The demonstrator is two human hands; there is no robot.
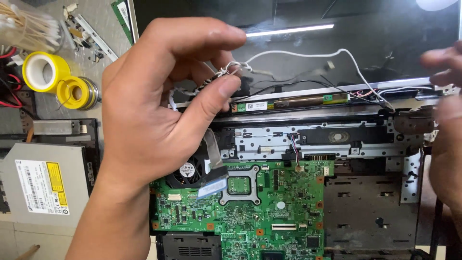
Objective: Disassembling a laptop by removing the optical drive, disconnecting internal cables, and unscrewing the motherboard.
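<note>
The left hand [154, 106] is raised above the green motherboard [250, 212], its thumb and forefinger pinched shut on a twisted bundle of thin white wires [230, 68] that hangs over the board's upper left corner. The right hand [447, 120] sits off the motherboard's right side at the frame edge, blurred; its fingers lie against the hinge end of the dark screen panel [337, 48], and whether they grip it or only rest there cannot be told.

The screen panel stands open beyond the far edge of the motherboard, glossy and black. Between panel and board runs the bare metal chassis frame [308, 142], grey and perforated. Right of the motherboard lies a dark empty bay [370, 202] with slotted walls. Well to the left of the board, on the bench, rests a grey optical drive [43, 183] with a white and yellow label.

From the pinched bundle one long white wire [346, 54] arcs to the right over the panel, far above the board, and drops to the right hinge. A narrow green inverter strip [288, 102] sits along the panel's lower edge, just above the chassis frame. At the motherboard's upper left corner a black cooling fan [187, 171] shows partly under the left hand, and a flat ribbon cable [214, 168] with a blue tip lies just beside it over the board. Near the board's middle is the square processor socket [239, 185]. Far up and left of the board stand a yellow tape roll [41, 71] and a solder spool [77, 92], touching
</note>
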